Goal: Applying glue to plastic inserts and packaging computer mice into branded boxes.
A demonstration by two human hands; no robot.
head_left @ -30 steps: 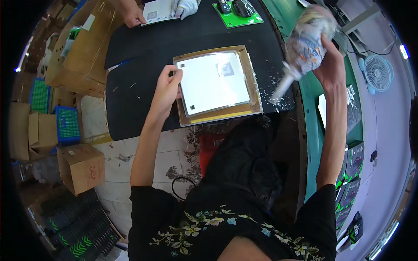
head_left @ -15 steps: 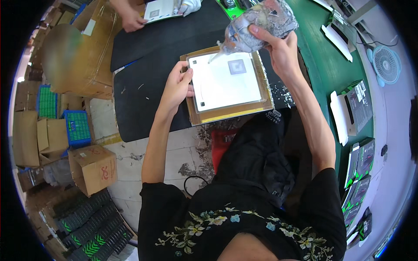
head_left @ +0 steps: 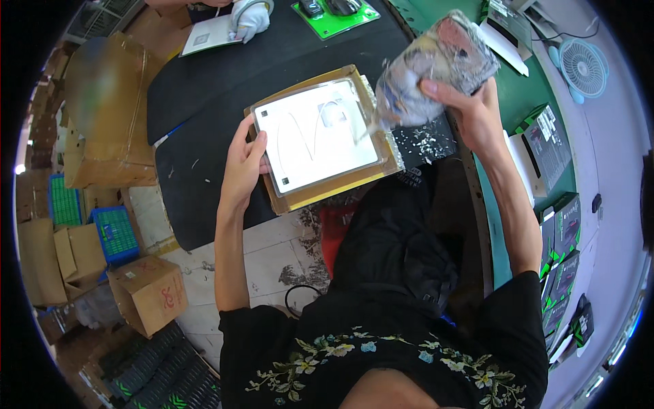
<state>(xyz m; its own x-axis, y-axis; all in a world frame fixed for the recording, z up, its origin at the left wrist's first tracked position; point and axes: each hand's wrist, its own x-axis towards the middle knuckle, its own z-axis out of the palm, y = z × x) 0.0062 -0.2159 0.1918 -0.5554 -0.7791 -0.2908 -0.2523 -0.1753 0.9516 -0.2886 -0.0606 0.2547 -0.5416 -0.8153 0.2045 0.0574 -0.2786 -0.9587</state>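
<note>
My right hand [head_left: 475, 117] is closed around a bulging squeeze bag [head_left: 429, 71], greyish and wrapped in tape. Its narrow tip points down at the right part of a white square card [head_left: 306, 146] with small black corner marks and a grey square. Thin curving lines of glue run across the card from left to right. A clear plastic edge surrounds the card, which lies on a brown cardboard sheet [head_left: 332, 193]. At the left edge, my left hand [head_left: 242, 160] pinches the card and plastic, thumb on top and fingers partly hidden beneath.
White crumbs [head_left: 428, 142] litter the black mat [head_left: 197, 163] on the right. Across the table, another person's gloved hand [head_left: 252, 19] is on a similar card [head_left: 206, 35]. A green blister card [head_left: 335, 15] lies at the back. Boxes [head_left: 545, 146] line the green table; a fan [head_left: 579, 67] stands beyond.
The bag's tip has moved rightward over the card, leaving a longer zigzag line of glue. The card appears shifted left and lower in view. The other person's gloved hand now touches their card.
</note>
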